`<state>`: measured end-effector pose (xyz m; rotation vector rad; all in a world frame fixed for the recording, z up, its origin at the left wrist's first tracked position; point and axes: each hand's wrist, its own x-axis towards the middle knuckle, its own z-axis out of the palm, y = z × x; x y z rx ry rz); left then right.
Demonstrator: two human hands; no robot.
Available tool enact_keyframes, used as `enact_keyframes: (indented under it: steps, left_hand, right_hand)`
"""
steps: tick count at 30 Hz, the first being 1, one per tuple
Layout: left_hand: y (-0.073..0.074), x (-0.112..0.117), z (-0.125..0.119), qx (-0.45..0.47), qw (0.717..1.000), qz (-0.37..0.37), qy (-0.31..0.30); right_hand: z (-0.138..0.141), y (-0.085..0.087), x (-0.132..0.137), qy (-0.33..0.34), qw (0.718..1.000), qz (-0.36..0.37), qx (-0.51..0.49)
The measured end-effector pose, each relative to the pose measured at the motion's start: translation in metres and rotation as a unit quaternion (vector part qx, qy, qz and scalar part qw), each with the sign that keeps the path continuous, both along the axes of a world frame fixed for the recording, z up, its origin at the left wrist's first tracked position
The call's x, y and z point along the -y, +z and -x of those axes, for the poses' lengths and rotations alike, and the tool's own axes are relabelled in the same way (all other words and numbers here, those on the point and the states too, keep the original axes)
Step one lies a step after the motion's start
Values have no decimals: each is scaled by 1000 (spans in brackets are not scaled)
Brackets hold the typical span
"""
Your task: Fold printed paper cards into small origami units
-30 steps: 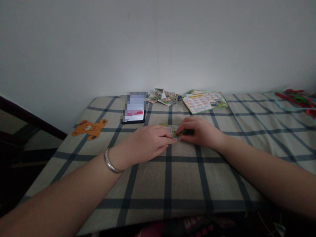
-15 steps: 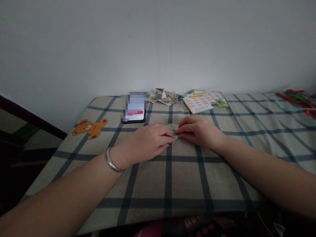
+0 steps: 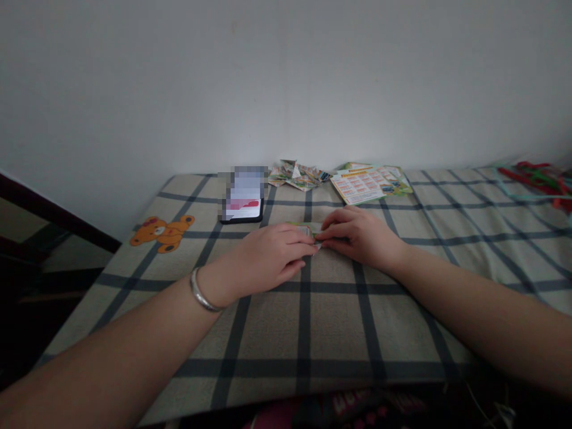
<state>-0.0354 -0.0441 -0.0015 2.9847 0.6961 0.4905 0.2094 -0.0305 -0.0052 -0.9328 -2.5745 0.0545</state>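
Between my two hands, low on the checked cloth, lies a small folded piece of printed paper (image 3: pixel 304 229) in green and white. My left hand (image 3: pixel 272 256), with a silver bangle at the wrist, holds its left part under nearly straight fingers, the thumb lower and nearer me. From the right, my right hand (image 3: pixel 353 233) pinches the paper with bent fingers close to the left fingertips. Much of the paper is hidden beneath the fingers.
At the back stand a phone (image 3: pixel 243 205) with its screen lit, a cluster of folded paper pieces (image 3: pixel 297 174) and a stack of printed cards (image 3: pixel 361 185). A bear figure (image 3: pixel 163 232) lies at left. A clear tray (image 3: pixel 509 189) with red and green items stands far right, by the wall (image 3: pixel 286 77).
Both hands stay on the paper in almost the same place. My right fingers have shifted very slightly leftward; nothing else on the cloth has moved.
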Motion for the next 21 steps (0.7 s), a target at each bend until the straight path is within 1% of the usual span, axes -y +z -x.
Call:
enact_keyframes:
  steps: [4,8,13,16,21]
  left_hand:
    - [5,4,-2,-26,1000,4,14]
    - [9,8,-5,-50,998,-8,33]
    - [9,12,-7,-59,997,-29,46]
    - [9,13,-7,-68,996,-35,54]
    - [11,15,-9,-77,994,-46,59]
  right_hand:
    - [0,0,2,-9,1000,-3,7]
    - [0,1,5,-10,999,-33,18]
    - [3,5,10,3,998,-61,21]
    - [6,7,13,2,997,-64,37]
    - [7,12,18,23,996,-50,74]
